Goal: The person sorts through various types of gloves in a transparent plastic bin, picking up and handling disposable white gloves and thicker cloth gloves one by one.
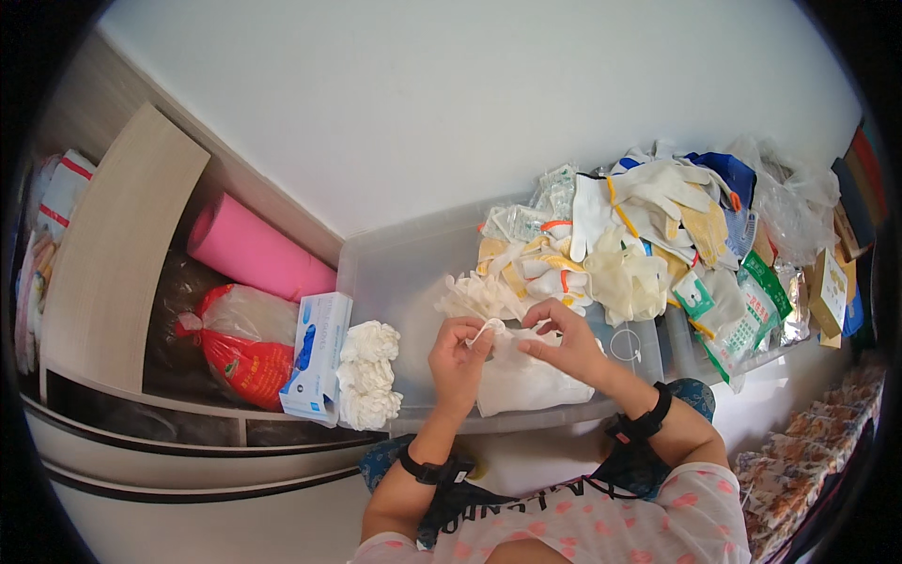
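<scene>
My left hand (458,359) pinches the rolled edge of a thin, whitish piece (493,327), perhaps a disposable glove or bag. Close beside it is my right hand (567,345), thumb and forefinger curved near the same piece; whether it grips anything is unclear. Below both hands lies a white, flat cloth or bag (528,384) on the translucent plastic lid or bin (416,247). Just beyond my fingers sits a heap of cream disposable gloves (479,295). White bundled gloves (370,374) stand in a column to the left.
A nitrile glove box (320,352), a red plastic bag (246,352) and a pink roll (257,254) lie left. Work gloves (655,194), latex gloves (626,278) and packets (754,310) pile up at right. A small carton (828,292) stands at the far right.
</scene>
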`<move>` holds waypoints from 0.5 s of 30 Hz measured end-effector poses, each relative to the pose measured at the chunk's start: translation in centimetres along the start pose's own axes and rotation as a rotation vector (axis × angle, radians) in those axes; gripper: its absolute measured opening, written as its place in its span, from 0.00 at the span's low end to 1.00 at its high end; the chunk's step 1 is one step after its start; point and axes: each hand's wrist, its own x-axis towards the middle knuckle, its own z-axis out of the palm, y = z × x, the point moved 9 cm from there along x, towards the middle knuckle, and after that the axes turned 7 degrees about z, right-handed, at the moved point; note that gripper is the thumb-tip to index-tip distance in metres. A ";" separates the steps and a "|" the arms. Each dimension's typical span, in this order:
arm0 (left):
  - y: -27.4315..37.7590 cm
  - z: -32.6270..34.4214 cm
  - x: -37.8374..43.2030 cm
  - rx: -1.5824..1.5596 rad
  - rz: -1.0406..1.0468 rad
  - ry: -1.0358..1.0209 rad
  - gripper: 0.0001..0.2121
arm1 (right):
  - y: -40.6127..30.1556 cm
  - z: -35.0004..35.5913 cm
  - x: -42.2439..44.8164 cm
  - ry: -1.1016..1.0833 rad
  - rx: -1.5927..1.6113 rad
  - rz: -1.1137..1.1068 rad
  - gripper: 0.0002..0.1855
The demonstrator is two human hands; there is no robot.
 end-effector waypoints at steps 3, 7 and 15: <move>0.4 -0.2 -0.1 0.001 0.003 0.034 0.06 | -0.7 1.0 -1.0 0.000 -0.057 -0.093 0.25; 0.9 0.0 -0.3 -0.019 -0.009 0.039 0.07 | -2.3 2.2 -2.2 0.040 -0.341 -0.274 0.32; 1.0 -0.4 -0.6 0.000 -0.022 0.051 0.09 | -2.0 -0.6 -1.2 0.169 -0.138 -0.328 0.13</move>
